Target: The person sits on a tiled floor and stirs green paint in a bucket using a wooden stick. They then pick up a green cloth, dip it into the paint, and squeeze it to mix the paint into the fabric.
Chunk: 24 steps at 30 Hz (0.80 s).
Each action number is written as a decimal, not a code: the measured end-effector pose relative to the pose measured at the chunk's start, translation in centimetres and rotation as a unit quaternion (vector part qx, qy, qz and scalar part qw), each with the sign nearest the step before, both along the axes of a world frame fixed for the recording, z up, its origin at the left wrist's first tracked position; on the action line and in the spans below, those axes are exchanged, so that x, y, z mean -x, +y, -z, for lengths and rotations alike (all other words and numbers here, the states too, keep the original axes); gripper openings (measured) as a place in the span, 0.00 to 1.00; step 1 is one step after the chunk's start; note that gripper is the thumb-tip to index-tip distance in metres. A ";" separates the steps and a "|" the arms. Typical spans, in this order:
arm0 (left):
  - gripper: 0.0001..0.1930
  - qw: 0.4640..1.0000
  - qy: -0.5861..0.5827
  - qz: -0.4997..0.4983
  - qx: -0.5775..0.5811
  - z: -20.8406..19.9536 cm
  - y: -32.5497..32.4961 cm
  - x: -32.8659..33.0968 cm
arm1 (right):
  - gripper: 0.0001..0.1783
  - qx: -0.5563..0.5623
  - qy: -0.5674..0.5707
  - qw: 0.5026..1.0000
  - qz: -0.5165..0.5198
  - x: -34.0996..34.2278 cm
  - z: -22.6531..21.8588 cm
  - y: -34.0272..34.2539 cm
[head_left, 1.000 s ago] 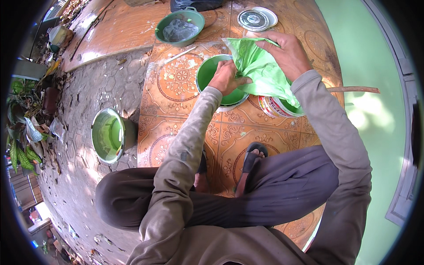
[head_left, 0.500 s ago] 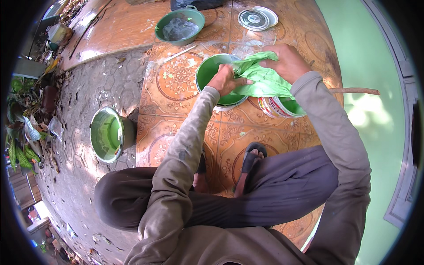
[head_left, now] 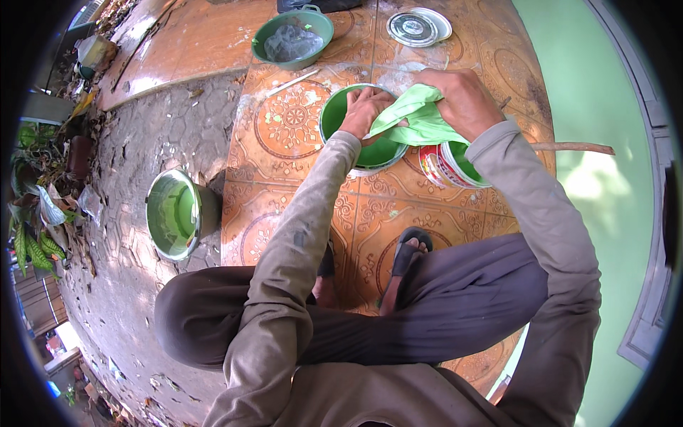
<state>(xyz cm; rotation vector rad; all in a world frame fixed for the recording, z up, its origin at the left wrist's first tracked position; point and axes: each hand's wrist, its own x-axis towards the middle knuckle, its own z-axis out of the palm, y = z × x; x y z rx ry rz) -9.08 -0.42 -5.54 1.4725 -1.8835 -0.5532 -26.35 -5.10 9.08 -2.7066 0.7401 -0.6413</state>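
A limp, light green bag-like sheet [head_left: 423,121], plastic or cloth I cannot tell, is stretched over the paint bucket [head_left: 333,117] with green inside. My right hand [head_left: 466,103] is closed on its upper right end. At the bucket's mouth, my left hand [head_left: 366,112] has its fingers bent against the lower left end of the sheet; its fingertips are partly hidden. Just right of the bucket stands a smaller tub [head_left: 442,167] with coloured print outside and green inside, partly covered by the sheet and my right wrist.
A green basin [head_left: 267,44] holding clear crumpled plastic stands at the far side, near round lids [head_left: 413,28]. One white stick [head_left: 293,83] lies on the orange tiles. Left of the tiles is a pail [head_left: 203,213] with green residue. A wooden stick [head_left: 573,147] points toward the green wall [head_left: 605,235].
My left hand has moved slightly right and farther over the bucket, its fingers now nearer the opening. The sheet is more bunched, and my right hand has shifted slightly right.
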 end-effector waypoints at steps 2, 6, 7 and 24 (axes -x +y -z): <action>0.33 1.000 -0.019 -0.001 0.019 0.5 -0.3 0.1 | 0.09 -0.006 0.030 0.999 0.012 0.0 -0.5 0.2; 0.14 0.996 -0.041 -0.020 0.081 1.6 -0.7 0.3 | 0.15 -0.037 0.081 0.996 0.013 0.2 -2.0 0.6; 0.14 0.997 -0.044 -0.019 0.068 1.9 -0.7 0.2 | 0.12 -0.036 0.065 0.997 0.015 0.2 -2.1 0.7; 0.19 0.991 -0.118 -0.044 0.035 1.3 0.3 0.8 | 0.07 -0.090 0.048 0.993 0.060 1.1 -3.6 1.0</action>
